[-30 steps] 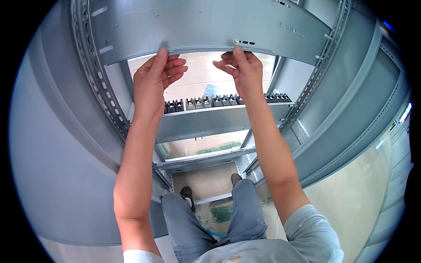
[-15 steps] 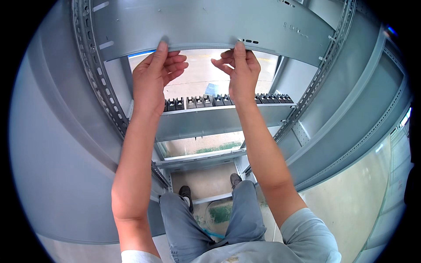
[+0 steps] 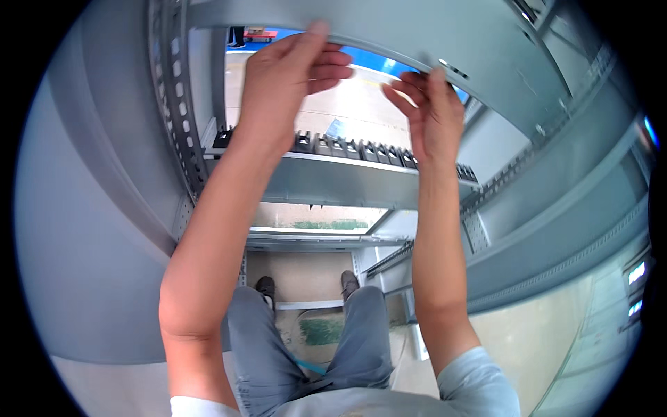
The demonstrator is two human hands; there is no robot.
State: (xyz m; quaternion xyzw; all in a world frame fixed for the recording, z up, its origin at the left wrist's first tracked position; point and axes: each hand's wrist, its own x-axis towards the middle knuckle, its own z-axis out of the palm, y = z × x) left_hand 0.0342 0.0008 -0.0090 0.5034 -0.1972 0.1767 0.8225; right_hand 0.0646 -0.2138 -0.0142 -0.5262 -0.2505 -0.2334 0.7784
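Note:
A wide grey sheet-metal panel [image 3: 396, 24] spans the top of an open cabinet frame. My left hand [image 3: 285, 80] pinches its lower edge, thumb on the near face and fingers curled behind. Farther right along the same edge, my right hand [image 3: 434, 115] grips in the same way, its thumb near small dark slots. The panel slopes down toward the right. Perforated upright rails stand at both sides, a left rail [image 3: 182, 104] and a right rail [image 3: 517, 174]. Whether the panel's ends are fastened to them I cannot tell.
Below my hands, a grey crossbar [image 3: 340, 181] carries a row of black block-shaped components [image 3: 379, 153]. Lower crossbars [image 3: 313, 241] lie near my feet. Grey side walls [image 3: 83, 243] flank me. Through the opening, a person's legs [image 3: 237, 36] and a red cart [image 3: 260, 35] show far off.
The view has tilted and shifted. The panel now slants, its left part higher in view, and the gap beneath it looks larger on the left. Both hands keep their hold on its lower edge.

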